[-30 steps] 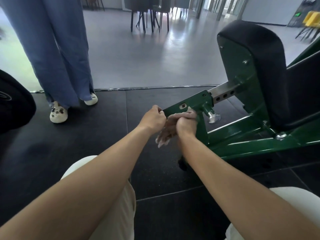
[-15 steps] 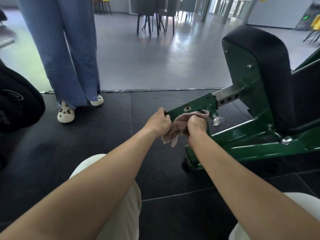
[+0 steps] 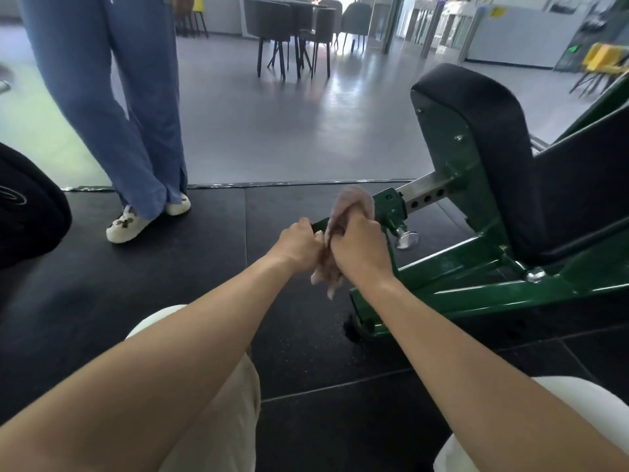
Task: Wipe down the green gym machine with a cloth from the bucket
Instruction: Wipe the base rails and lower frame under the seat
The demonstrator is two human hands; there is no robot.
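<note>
Pinkish cloth, clenched in the right hand, drapes the green bar whose end the left hand grips.

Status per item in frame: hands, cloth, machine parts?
cloth: bunched over the green bar, tail hanging below
right hand: grips the cloth on the bar
left hand: curled at the bar's end, contents hidden
green bar: partly covered by cloth
silver pin: sticks out beside the bar, untouched
black pad: upright, untouched
</note>
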